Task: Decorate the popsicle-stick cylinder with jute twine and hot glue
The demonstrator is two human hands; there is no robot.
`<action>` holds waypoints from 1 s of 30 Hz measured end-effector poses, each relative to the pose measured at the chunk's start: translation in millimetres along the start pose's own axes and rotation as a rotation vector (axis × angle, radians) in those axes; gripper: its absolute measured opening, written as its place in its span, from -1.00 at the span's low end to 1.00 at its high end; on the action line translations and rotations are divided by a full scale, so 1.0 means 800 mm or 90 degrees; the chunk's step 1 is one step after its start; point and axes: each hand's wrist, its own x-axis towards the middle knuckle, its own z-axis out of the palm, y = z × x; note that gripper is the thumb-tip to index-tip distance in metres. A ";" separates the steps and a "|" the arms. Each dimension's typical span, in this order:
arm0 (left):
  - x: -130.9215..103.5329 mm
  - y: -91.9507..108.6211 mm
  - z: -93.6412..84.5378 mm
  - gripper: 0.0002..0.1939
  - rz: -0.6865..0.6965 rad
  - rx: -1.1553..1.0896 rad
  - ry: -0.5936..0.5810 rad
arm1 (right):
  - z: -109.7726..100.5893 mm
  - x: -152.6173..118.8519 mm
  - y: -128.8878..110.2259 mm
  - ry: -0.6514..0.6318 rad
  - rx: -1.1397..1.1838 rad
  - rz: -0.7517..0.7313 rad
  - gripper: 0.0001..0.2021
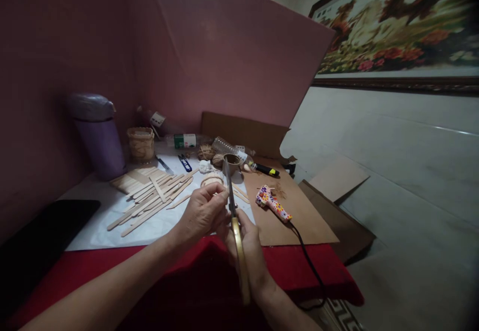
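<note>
My right hand [249, 248] is wrapped round the gold handles of a large pair of scissors [238, 251], whose dark blades point up and away. My left hand [205, 209] is closed in a pinch beside the blades; what its fingertips hold is too small to make out. Just beyond my hands lies a small round wooden piece [211, 179], partly hidden by my left fingers. Behind the blade tips stands a small round container [232, 160]. Flat wooden sticks [157, 196] lie in a loose pile left of my left hand.
A flowered glue gun [273, 204] with a black cord lies on cardboard [307, 216] at the right. Farther back are plastic bottles [183, 140], twine balls [205, 152], cutters [184, 163] and a woven basket [141, 144]. A purple bin [99, 141] stands back left.
</note>
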 end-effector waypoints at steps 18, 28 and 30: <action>0.027 0.034 -0.045 -0.72 0.167 0.210 0.265 | -0.046 0.002 -0.026 0.164 -0.009 0.061 -0.45; 0.060 0.031 -0.113 -0.84 0.000 0.738 0.377 | -0.087 0.040 -0.020 0.135 -0.756 0.044 -0.75; 0.062 0.029 -0.118 -0.82 -0.015 0.814 0.370 | -0.079 0.043 -0.018 0.090 -0.871 0.035 -0.78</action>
